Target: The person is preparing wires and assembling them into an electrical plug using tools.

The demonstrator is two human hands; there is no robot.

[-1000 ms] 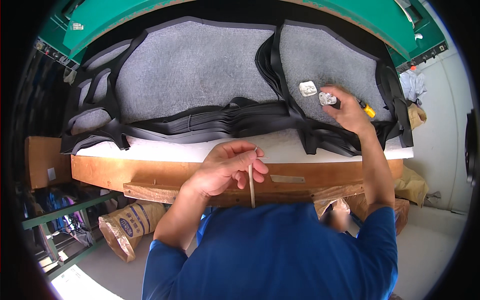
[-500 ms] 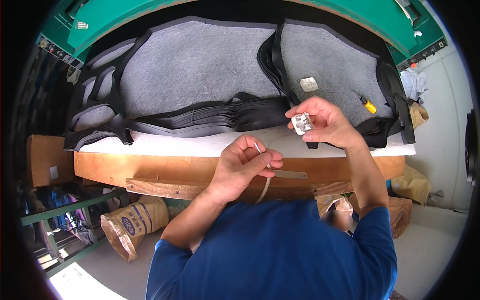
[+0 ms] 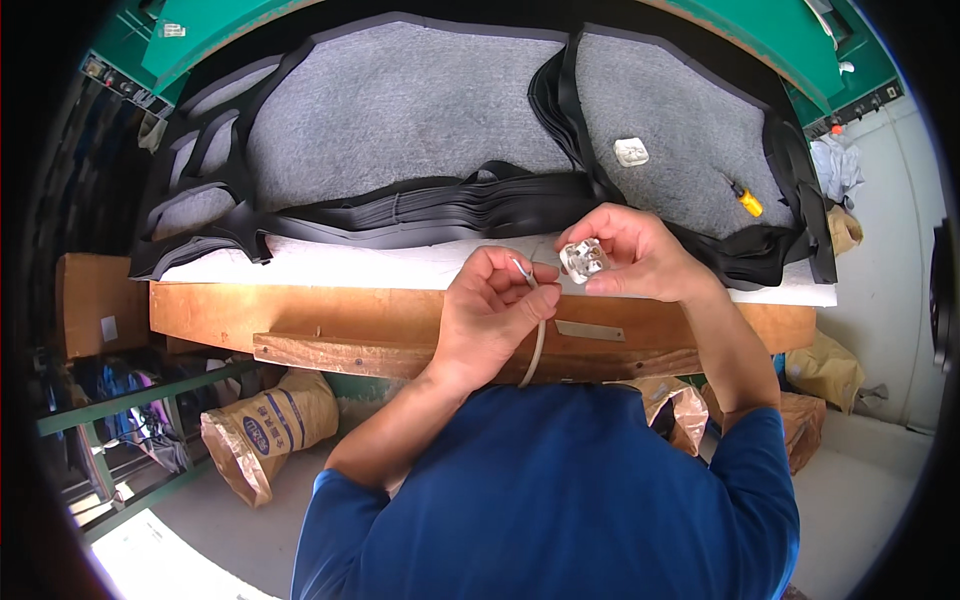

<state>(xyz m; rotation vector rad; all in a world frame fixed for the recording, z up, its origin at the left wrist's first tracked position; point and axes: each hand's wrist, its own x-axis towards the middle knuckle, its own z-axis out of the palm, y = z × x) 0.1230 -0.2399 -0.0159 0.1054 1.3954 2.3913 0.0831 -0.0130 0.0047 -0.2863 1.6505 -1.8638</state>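
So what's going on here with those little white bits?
A person in a blue shirt has a pale cable in the left fingers and a white piece with metal bits in the right fingers, held close together. Another white piece and a yellow-handled tool lie farther back on the grey sheet.

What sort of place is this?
Probably a workshop or small factory: a wood-edged workbench piled with layered black sheet material, what looks like a green machine frame beyond it, and a yellow-handled screwdriver lying on the work surface.
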